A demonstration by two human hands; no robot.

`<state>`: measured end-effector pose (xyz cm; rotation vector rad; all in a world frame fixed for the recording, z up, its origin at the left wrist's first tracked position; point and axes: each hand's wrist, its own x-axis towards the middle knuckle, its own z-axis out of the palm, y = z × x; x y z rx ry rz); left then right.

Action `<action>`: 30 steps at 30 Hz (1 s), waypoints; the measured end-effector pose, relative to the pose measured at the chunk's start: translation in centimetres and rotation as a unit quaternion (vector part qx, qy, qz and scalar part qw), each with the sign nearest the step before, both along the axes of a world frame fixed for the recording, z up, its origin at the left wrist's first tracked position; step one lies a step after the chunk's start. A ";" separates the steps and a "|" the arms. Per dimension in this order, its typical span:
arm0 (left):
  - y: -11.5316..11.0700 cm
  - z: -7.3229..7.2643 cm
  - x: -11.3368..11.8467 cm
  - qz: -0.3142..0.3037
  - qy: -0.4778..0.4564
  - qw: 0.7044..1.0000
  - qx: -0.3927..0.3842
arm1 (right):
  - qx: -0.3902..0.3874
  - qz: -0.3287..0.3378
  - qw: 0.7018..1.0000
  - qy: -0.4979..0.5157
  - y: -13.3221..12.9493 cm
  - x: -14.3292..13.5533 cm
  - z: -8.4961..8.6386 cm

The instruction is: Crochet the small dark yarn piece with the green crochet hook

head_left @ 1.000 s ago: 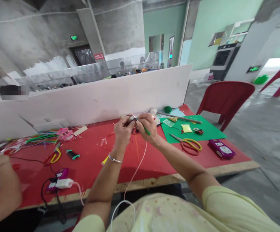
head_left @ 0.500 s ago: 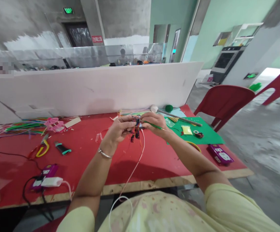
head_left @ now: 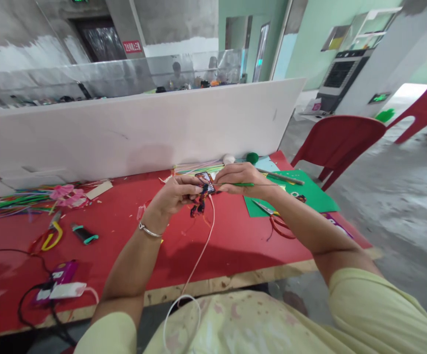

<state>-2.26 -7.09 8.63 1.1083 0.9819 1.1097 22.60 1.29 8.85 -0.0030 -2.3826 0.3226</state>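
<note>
Above the red table (head_left: 125, 246), left hand (head_left: 176, 194) and right hand (head_left: 241, 178) pinch a beaded piece (head_left: 200, 201).

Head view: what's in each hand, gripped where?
Left hand pinches the top of a small dark red-and-blue bundle in its fingers. Right hand holds a green stick partway along, tip toward the bundle.

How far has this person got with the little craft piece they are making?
Partly made: a small dark red and blue bundle already hangs from the left hand. In hand: the right hand holds a thin green stem against it. Still unused: coloured pipe cleaners and scissors lie on the red table.
</note>
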 end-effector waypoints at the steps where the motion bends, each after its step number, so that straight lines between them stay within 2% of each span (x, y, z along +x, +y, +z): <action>1: 0.2 0.0 0.0 -0.005 0.008 1.000 -0.002 | -0.010 0.008 1.000 0.004 0.1 0.1 0.0; 8: 1.5 -0.3 -0.2 -0.046 0.005 0.999 -0.013 | -0.076 0.027 0.997 0.016 1.2 0.0 -0.5; 13: 2.0 -0.6 -0.6 -0.042 -0.002 0.999 -0.032 | -0.113 0.019 0.993 0.018 1.7 -0.5 -1.1; 19: 2.4 -1.3 -1.0 -0.018 -0.027 0.998 -0.054 | -0.073 0.013 0.997 0.036 1.9 -1.1 -1.7; 30: 3.3 -2.5 -0.7 -0.039 0.002 0.998 -0.056 | -0.016 -0.023 1.000 0.015 1.5 -0.7 -2.1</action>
